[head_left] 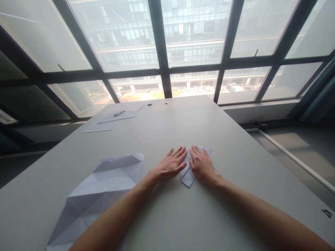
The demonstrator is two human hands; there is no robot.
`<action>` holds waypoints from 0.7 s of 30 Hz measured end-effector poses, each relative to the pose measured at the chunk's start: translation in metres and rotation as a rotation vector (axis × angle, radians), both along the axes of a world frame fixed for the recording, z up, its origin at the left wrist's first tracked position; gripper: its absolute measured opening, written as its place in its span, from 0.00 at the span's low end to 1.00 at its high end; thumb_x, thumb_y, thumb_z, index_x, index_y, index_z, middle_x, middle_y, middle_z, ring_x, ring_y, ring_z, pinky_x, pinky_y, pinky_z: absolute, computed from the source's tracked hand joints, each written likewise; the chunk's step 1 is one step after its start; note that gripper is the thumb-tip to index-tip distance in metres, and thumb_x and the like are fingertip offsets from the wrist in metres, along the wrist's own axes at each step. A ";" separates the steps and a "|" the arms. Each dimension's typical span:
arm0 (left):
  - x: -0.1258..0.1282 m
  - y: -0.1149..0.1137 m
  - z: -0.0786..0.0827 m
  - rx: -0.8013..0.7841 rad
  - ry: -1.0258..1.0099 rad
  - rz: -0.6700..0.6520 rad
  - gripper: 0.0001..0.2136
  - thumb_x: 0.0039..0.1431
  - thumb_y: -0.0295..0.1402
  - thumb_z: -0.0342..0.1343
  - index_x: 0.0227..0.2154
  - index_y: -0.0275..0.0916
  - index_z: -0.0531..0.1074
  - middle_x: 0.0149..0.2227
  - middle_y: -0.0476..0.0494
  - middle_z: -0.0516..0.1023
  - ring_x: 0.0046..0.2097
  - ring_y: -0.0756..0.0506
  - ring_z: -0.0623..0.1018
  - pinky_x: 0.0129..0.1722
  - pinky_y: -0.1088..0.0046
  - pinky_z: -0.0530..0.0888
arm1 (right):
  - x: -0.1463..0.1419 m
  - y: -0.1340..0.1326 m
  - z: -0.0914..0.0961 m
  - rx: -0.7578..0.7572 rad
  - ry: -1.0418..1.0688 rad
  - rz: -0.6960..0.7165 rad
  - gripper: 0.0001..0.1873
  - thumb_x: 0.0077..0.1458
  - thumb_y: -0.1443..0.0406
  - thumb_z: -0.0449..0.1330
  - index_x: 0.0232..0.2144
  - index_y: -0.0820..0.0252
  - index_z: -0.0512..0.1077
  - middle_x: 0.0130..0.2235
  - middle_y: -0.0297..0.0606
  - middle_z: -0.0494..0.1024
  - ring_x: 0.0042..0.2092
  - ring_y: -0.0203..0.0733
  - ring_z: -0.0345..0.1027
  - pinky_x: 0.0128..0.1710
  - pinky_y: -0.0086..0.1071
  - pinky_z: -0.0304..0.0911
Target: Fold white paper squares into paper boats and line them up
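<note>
A small folded piece of white paper [188,178] lies flat on the white table [167,223], with a pointed corner toward me. My left hand [171,164] rests on its left edge, palm down, fingers stretched out. On the paper's right part lies my right hand [202,164], also flat with its fingers extended. The two hands hide much of the folds between them. Left of my left forearm is a larger creased sheet of white paper [104,188], unfolded and partly covered by that arm.
At the far left of the table, several flat sheets of paper [104,126] lie with a small white object [119,113] on top. Two round holes are near the far edge. Dark-framed windows [163,52] stand behind the table. A dark mark [326,213] shows at the right edge.
</note>
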State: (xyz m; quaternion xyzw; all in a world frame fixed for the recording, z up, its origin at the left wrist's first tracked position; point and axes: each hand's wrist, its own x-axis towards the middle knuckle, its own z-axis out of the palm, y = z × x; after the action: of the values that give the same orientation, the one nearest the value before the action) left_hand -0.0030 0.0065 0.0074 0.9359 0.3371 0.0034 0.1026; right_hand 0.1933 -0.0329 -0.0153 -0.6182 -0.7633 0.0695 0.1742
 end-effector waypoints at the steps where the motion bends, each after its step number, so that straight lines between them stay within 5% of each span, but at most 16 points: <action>1: -0.001 0.001 0.000 -0.020 -0.001 0.003 0.30 0.71 0.50 0.27 0.70 0.43 0.38 0.72 0.45 0.36 0.72 0.45 0.39 0.68 0.58 0.38 | 0.000 0.000 0.000 0.002 0.000 0.000 0.30 0.64 0.63 0.46 0.66 0.66 0.56 0.68 0.48 0.54 0.70 0.45 0.43 0.68 0.47 0.33; 13: -0.006 0.003 0.009 -0.041 -0.011 -0.148 0.53 0.51 0.65 0.53 0.70 0.43 0.34 0.71 0.38 0.38 0.71 0.35 0.39 0.67 0.49 0.37 | -0.001 -0.002 0.005 -0.012 0.007 0.000 0.29 0.65 0.63 0.46 0.66 0.66 0.56 0.69 0.47 0.54 0.70 0.45 0.42 0.68 0.48 0.34; 18: -0.004 -0.001 0.008 0.003 -0.094 -0.071 0.32 0.67 0.51 0.46 0.69 0.50 0.46 0.72 0.43 0.45 0.71 0.38 0.44 0.68 0.50 0.43 | -0.001 -0.002 0.006 -0.018 0.017 -0.006 0.29 0.64 0.63 0.46 0.66 0.66 0.56 0.68 0.47 0.54 0.70 0.45 0.43 0.68 0.48 0.34; 21: -0.002 -0.006 0.007 0.066 -0.154 -0.025 0.23 0.67 0.41 0.49 0.64 0.53 0.60 0.68 0.44 0.56 0.70 0.38 0.52 0.68 0.48 0.44 | -0.001 -0.002 0.007 -0.017 0.025 -0.020 0.29 0.64 0.63 0.47 0.66 0.65 0.56 0.68 0.47 0.55 0.70 0.46 0.43 0.68 0.48 0.34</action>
State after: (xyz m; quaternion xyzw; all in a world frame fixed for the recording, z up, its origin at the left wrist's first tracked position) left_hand -0.0051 0.0007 0.0143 0.9398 0.3163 0.0854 0.0974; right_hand 0.1928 -0.0351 -0.0087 -0.6265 -0.7541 0.0821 0.1793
